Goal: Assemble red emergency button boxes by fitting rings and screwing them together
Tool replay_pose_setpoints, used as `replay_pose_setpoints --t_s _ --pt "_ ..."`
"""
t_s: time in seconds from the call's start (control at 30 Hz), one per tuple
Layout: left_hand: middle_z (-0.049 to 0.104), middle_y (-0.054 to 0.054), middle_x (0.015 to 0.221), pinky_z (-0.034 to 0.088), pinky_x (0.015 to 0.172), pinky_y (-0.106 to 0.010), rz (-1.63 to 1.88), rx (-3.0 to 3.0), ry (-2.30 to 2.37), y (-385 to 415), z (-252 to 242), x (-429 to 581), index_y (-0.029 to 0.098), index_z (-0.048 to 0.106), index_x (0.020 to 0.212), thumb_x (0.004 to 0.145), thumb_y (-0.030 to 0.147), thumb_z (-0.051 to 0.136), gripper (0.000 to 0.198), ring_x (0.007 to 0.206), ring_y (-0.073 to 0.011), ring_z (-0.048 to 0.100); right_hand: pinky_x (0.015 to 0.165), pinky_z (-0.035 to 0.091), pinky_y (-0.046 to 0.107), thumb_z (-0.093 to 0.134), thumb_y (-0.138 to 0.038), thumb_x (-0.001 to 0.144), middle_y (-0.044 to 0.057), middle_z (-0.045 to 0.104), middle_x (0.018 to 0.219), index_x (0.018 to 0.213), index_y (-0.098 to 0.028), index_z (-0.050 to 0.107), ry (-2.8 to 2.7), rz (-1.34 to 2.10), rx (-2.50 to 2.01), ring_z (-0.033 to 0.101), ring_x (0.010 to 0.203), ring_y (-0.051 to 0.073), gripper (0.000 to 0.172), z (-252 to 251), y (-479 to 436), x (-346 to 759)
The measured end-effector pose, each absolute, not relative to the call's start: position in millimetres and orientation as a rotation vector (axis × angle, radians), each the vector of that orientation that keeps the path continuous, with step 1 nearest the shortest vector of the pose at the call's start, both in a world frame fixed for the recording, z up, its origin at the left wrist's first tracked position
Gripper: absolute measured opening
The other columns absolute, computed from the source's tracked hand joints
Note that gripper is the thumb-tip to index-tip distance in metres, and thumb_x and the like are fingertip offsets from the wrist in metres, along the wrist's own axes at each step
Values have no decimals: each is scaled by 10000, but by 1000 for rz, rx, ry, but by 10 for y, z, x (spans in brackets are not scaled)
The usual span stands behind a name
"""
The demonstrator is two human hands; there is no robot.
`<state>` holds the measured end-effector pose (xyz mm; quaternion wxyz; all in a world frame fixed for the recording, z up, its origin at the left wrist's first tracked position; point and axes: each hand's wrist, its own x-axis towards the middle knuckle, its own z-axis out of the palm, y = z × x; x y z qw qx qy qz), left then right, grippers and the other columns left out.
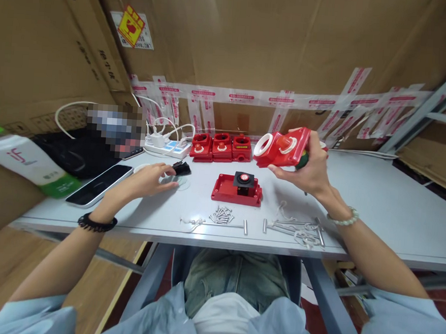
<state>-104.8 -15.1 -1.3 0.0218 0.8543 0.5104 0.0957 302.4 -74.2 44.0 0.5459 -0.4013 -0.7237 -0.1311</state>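
Note:
My right hand (308, 175) grips a red plastic housing (299, 144), tilted above the table. It has a white ring (263, 144) around an opening and a red dome beside it. Something dark green shows behind it, partly hidden by my fingers. My left hand (151, 180) hovers low at the left, thumb and fingers apart, close to a small black piece (182, 168) and thin clear rings (183, 183). Between the hands lies a shallow red base (223, 187) with a black square switch part (244, 179) standing in it, a red disc on top.
Red housings (221, 147) line the back beside a white power strip (167, 147) with cables. Near the front edge lie screws (222, 215) and metal T-bars (224, 224) with string. A phone (99, 185) and a white-green bottle (28, 161) occupy the left. Cardboard (255, 37) walls the back.

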Motion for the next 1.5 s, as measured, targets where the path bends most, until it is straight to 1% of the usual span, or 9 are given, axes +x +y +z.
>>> replay_pose_setpoints --t_s 0.13,0.37,0.57,0.7,0.97,1.07,1.2,1.27,1.5 --pt "728 -91 948 498 775 -345 320 2566 1569 -156 -14 -1036 207 652 1048 805 648 525 519 874 -272 681 750 563 468 869 -534 504 50 688 940 1128 -274 519 -1715 -299 -982 673 852 283 762 443 -748 3022" --pt "737 -92 905 503 785 -362 412 2575 1548 -166 20 -1011 191 672 1042 784 603 536 505 843 -278 685 734 570 463 889 -496 479 45 693 956 1129 -274 524 -1706 -291 -974 670 817 268 777 438 -749 3032" --pt "723 -102 1019 487 847 -360 395 2580 1559 -180 23 -1009 192 662 1051 794 648 563 532 961 -288 671 732 574 447 872 -452 515 47 689 954 1126 -258 525 -1700 -297 -964 664 820 258 728 435 -749 3035" --pt "729 -78 978 484 811 -335 391 2551 1538 -165 -18 -1016 214 648 998 802 660 566 494 934 -274 676 744 568 453 872 -503 498 43 686 950 1127 -275 523 -1694 -302 -995 661 830 266 755 436 -745 3036" --pt "714 -68 968 498 792 -321 531 2537 1474 -292 95 -987 192 624 1032 779 616 614 493 901 -245 665 774 558 476 866 -502 516 62 674 989 1145 -270 522 -1697 -290 -1002 658 870 282 753 428 -745 3042" --pt "706 -60 995 497 805 -322 697 2615 1311 -393 264 -732 194 636 1054 819 569 619 443 907 -225 649 762 559 459 867 -479 519 55 676 981 1143 -273 517 -1695 -279 -1001 658 859 272 745 429 -743 3045" --pt "702 -60 1064 491 851 -331 872 2744 899 -429 479 -147 191 644 1075 849 429 638 328 950 -204 634 760 558 454 864 -461 527 50 671 962 1124 -269 519 -1694 -277 -970 659 831 262 716 431 -730 3058" --pt "705 -54 1079 478 888 -344 916 2772 751 -393 532 142 198 649 1077 847 402 654 308 977 -201 626 754 558 455 858 -470 538 46 670 950 1121 -269 515 -1689 -281 -971 660 815 258 706 431 -722 3068" --pt "703 -58 1070 438 936 -404 760 2786 633 -263 440 581 184 678 1005 821 361 672 255 1023 -230 593 741 567 433 859 -428 558 35 676 941 1146 -280 501 -1703 -232 -945 671 842 252 704 436 -732 3070"
